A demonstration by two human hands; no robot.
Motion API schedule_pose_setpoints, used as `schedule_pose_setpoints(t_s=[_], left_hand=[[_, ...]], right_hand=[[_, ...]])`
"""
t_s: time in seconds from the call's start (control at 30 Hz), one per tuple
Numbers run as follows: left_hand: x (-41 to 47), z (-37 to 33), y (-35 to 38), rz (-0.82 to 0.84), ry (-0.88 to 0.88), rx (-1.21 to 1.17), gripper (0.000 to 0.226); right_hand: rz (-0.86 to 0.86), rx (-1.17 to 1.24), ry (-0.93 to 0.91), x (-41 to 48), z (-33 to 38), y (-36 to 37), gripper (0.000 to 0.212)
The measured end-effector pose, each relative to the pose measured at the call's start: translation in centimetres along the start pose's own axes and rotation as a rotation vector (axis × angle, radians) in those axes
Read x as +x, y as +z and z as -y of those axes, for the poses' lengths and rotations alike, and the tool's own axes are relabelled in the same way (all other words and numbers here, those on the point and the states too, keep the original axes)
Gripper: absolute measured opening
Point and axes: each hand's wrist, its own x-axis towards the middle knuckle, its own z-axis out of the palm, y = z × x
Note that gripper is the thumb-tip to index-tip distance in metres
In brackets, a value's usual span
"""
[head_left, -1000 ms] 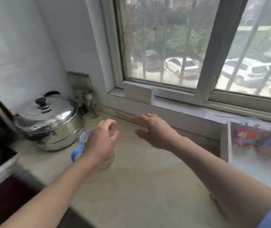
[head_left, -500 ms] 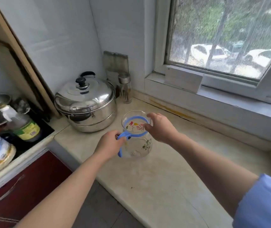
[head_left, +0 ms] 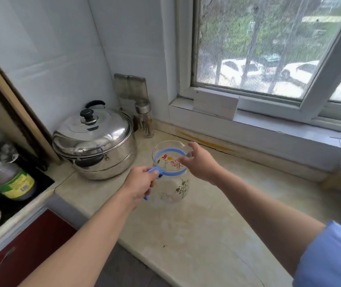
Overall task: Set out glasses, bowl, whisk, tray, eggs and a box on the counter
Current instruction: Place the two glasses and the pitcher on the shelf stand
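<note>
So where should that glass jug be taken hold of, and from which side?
By the blue handle, from the near left: it juts out toward the person there, clear of the pot, and the left hand grips it. The jug body is wide, smooth glass, probably harder to wrap.

A home kitchen: a stone counter (head_left: 196,235) runs under white wall tiles (head_left: 51,48), with a lidded steel pot (head_left: 95,141), a spice jar (head_left: 145,119) in the corner and an oil bottle (head_left: 14,181) at the left. A red cabinet (head_left: 30,241) sits below (the screened window (head_left: 269,48) overlooks parked cars (head_left: 238,69)).
</note>
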Motion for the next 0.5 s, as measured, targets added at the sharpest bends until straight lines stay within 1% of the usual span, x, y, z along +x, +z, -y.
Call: schedule_pose_setpoints(t_s=[0.1,0.17,0.27,0.3,0.4,0.5], left_hand=[[-1.2,-2.2,-0.1,0.086,0.113,0.067,0.014],[-2.2,-4.0,0.0,0.134,0.2,0.118,0.014],[-3.7,-7.1,0.8,0.167,0.289,0.15,0.016],[-4.2,-8.1,1.2,0.173,0.319,0.16,0.016],[-6.0,-11.3,3.3,0.201,0.413,0.167,0.017],[-8.0,-14.5,6.3,0.266,0.511,0.145,0.019]], right_hand=[[-0.08,0.148,0.016,-0.1,-0.1,-1.9,0.061],[-0.145,0.145,-0.007,-0.6,0.3,-3.7,0.055],[-0.256,0.091,-0.069,-1.9,1.5,-6.7,0.036],[-0.302,0.084,-0.085,-2.4,1.8,-7.8,0.033],[-0.455,0.084,-0.114,-4.6,2.2,-11.4,0.036],[-0.656,0.068,-0.119,-7.6,2.0,-15.4,0.035]])
